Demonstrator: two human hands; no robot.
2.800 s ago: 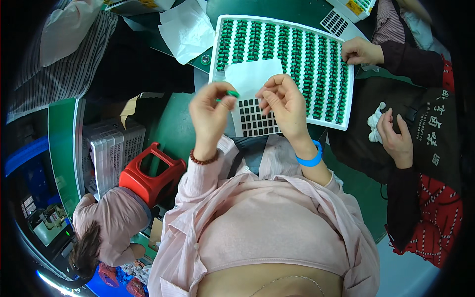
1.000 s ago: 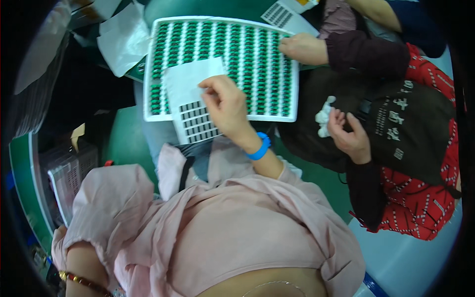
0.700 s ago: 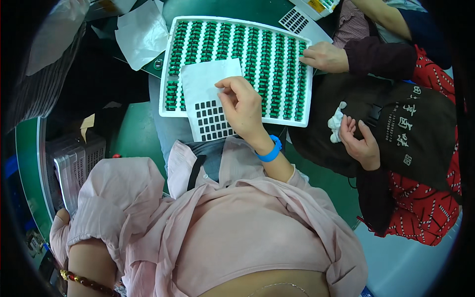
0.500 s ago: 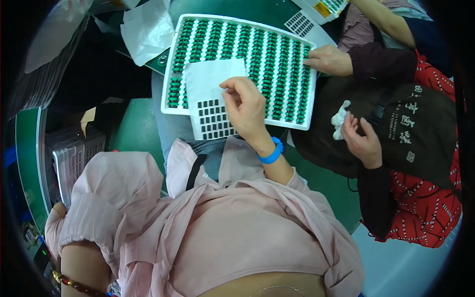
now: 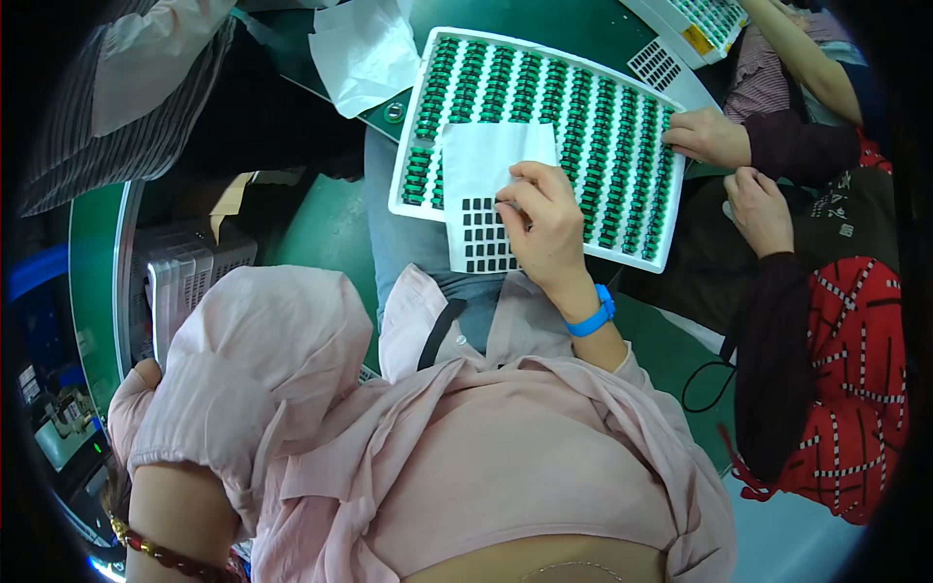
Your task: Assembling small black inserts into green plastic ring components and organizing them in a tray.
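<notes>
My right hand (image 5: 546, 219), with a blue watch (image 5: 593, 311) on its wrist, is over a white sheet (image 5: 476, 155) bearing rows of small black rectangular pieces (image 5: 491, 234). Thumb and fingers are bent together at the upper part of these rows; whatever lies between them is too small to make out. Beneath the sheet is a white tray (image 5: 535, 242) filled with rows of small green-and-black parts (image 5: 530, 92). The sheet covers part of the tray and hangs past its near edge. My left forearm (image 5: 185, 500), with a beaded bracelet, bends back at lower left; that hand is outside the picture.
At the tray's right edge a co-worker's hand (image 5: 714, 136) touches the parts, with their other hand (image 5: 760, 209) below it. A second white tray (image 5: 671, 24) and another sheet of black pieces (image 5: 656, 63) lie beyond. Crumpled white paper (image 5: 364, 58) is at far left.
The view has shifted, moving the scene rightward. My right fingertips have come down to the black pieces on the sheet. The co-worker's lower hand has risen toward their other hand.
</notes>
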